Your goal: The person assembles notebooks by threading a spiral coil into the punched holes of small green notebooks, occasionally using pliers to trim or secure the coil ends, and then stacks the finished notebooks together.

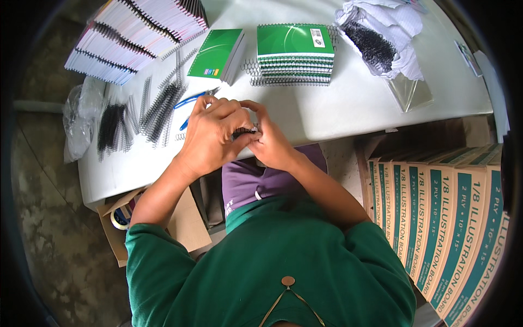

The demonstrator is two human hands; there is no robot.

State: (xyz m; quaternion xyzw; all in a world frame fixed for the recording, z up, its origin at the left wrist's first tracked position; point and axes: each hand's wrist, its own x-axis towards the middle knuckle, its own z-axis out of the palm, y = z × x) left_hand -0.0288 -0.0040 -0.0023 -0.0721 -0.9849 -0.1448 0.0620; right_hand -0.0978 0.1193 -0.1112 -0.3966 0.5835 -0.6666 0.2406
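Note:
My left hand (215,133) and my right hand (268,139) meet at the near edge of the white table (348,103). Both pinch a short black wire binding coil (245,132) between their fingertips; most of it is hidden by the fingers. A blue-handled tool (190,100) lies just beyond my left hand. Loose black binding coils (155,109) lie in a heap to the left of it.
Green spiral notebooks (295,52) are stacked at the table's far middle, one unbound green pad (218,53) beside them. Punched paper stacks (136,32) sit far left. A plastic bag of coils (376,43) lies far right. Cardboard packs (452,218) stand on my right.

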